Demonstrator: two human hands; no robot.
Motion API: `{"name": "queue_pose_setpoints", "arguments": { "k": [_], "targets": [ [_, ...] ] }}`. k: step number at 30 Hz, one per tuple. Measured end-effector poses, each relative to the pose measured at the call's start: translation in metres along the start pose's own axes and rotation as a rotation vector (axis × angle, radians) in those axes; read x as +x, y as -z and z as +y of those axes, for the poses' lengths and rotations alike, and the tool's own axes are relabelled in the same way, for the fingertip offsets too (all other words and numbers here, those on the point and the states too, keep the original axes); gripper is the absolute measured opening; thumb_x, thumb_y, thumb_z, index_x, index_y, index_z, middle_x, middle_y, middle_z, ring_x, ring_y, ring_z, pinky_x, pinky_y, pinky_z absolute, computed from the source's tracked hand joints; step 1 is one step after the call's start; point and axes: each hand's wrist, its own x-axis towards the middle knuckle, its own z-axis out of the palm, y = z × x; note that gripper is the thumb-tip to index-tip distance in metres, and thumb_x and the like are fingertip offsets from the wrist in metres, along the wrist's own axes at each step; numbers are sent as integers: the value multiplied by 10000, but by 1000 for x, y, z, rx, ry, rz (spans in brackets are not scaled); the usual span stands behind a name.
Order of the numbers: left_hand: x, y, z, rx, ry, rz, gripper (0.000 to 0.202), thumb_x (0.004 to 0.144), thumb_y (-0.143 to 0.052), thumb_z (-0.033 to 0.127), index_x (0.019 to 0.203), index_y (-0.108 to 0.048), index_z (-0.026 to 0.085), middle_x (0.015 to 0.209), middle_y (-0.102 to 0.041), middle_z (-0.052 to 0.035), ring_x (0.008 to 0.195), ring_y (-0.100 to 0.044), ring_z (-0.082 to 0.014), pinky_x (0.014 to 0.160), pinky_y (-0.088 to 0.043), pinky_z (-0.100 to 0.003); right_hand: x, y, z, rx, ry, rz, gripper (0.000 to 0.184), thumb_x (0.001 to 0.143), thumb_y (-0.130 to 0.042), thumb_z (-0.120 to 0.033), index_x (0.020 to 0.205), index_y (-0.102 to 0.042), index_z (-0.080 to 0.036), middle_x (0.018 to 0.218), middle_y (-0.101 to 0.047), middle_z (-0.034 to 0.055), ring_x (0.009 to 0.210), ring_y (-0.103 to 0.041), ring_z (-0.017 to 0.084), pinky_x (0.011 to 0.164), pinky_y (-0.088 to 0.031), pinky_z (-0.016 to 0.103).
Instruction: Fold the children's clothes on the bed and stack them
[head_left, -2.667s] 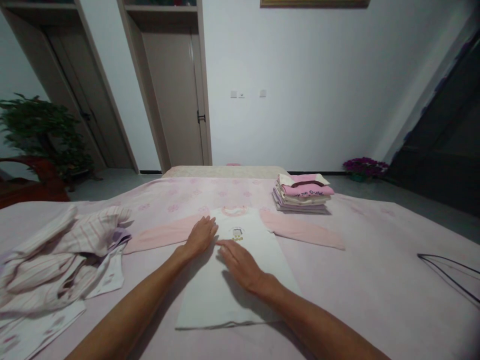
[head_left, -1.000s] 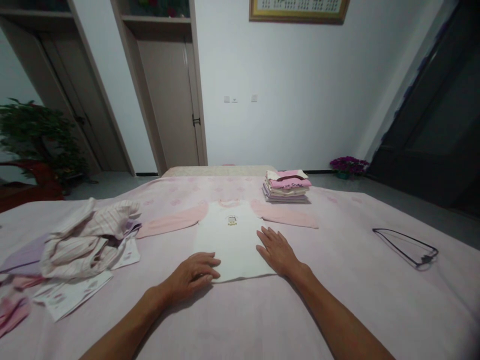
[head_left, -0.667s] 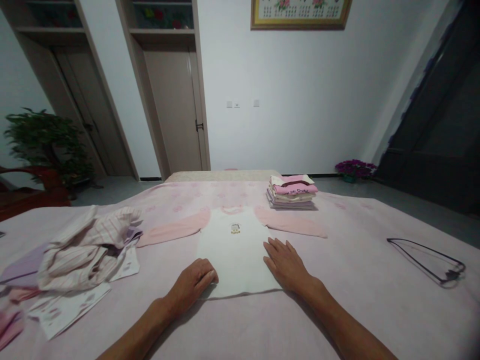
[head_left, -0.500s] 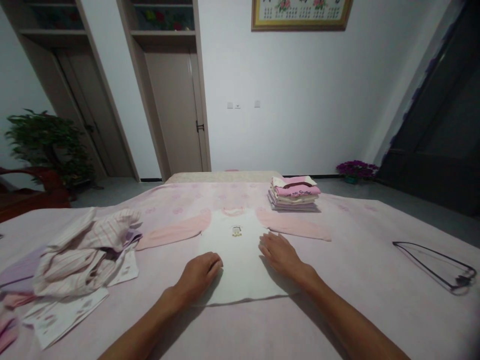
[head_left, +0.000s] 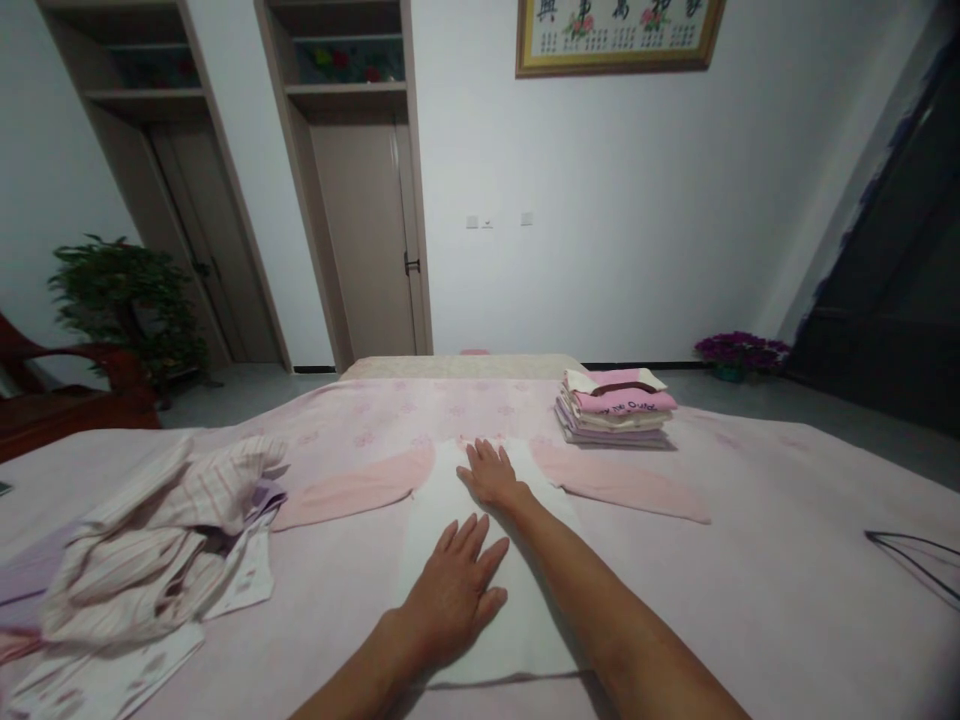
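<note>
A white long-sleeved shirt (head_left: 525,610) with pink sleeves is spread flat before me, its collar end away from me and both sleeves stretched out sideways. My left hand (head_left: 457,595) is over the middle of the shirt body, fingers spread. Farther up, just below the neckline, my right hand (head_left: 491,474) rests with its fingers apart. Neither hand grips the cloth. The small print on the shirt's chest is hidden beneath my hands.
A loose heap of clothes (head_left: 165,540) lies on the left of the pink sheet (head_left: 750,600). At the back right stands a stack of folded clothes (head_left: 615,410). A thin black wire hanger (head_left: 911,550) lies at the right edge.
My right hand has moved up and left from the shirt's right side to below the neckline. My left hand has shifted right onto the shirt's middle, and its fingers have spread. The view has shifted slightly.
</note>
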Motion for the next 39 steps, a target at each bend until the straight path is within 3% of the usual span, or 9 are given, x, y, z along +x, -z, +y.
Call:
{"name": "queue_pose_setpoints", "arguments": {
  "k": [4,11,18,22,27,30,35,39],
  "targets": [
    [1,4,0,-5,0,1,600,986,-484,410,1559,-341,301,1652,-246,-115,1531,-197,-315,1237,-194,-575,7,-4,6,-1,-1,21,653,1022,-268,-502,1579,-295,-162,1665,-211,105,1542,-136,227,1228,-64,434],
    [0,5,3,-29,6,8,589,998,-453,432,1559,-347,287,1652,-235,-133,1533,-181,-318,1240,-174,-579,-3,-7,12,-30,-117,110,609,1034,-216,-418,1553,-333,-121,1654,-233,152,1534,-152,248,1217,-25,486],
    [-2,1,0,-56,11,18,587,1013,-388,499,1563,-335,302,1657,-231,-121,1539,-168,-305,1246,-155,-564,5,-5,22,-35,-138,49,637,1019,-240,-480,1580,-295,-185,1678,-159,108,1552,-61,251,1208,-34,527],
    [-1,-1,-2,-69,9,21,595,1011,-382,523,1564,-333,309,1661,-214,-115,1542,-161,-300,1251,-148,-549,2,-6,24,-53,-154,138,665,1029,-177,-494,1607,-204,-168,1691,-46,103,1554,7,237,1217,14,479],
    [-1,0,-2,-64,4,21,603,1006,-403,520,1564,-334,303,1659,-216,-120,1538,-185,-301,1247,-166,-547,4,-5,28,-52,-122,28,652,1023,-221,-527,1593,-272,-215,1682,-149,85,1554,-44,235,1220,-24,470],
    [-1,0,-2,-58,0,34,601,1005,-410,516,1560,-341,297,1655,-235,-128,1533,-204,-307,1240,-179,-556,6,-3,28,-49,-132,9,661,1025,-228,-512,1603,-235,-190,1682,-134,99,1554,-43,250,1221,-46,480],
    [-3,-3,-2,-86,-23,122,542,971,-508,467,1475,-474,271,1598,-388,-118,1488,-323,-319,1217,-248,-553,-9,0,13,-60,-132,117,674,1036,-205,-462,1607,-181,-105,1683,-63,136,1554,-27,262,1229,-41,466],
    [-5,1,0,-180,-63,275,279,939,-545,283,1172,-693,244,1300,-674,-64,1245,-580,-229,1121,-405,-403,-42,-4,-5,-58,97,73,648,1034,-238,-461,1583,-282,-120,1670,-163,129,1548,-104,254,1233,-77,452]
  ]
}}
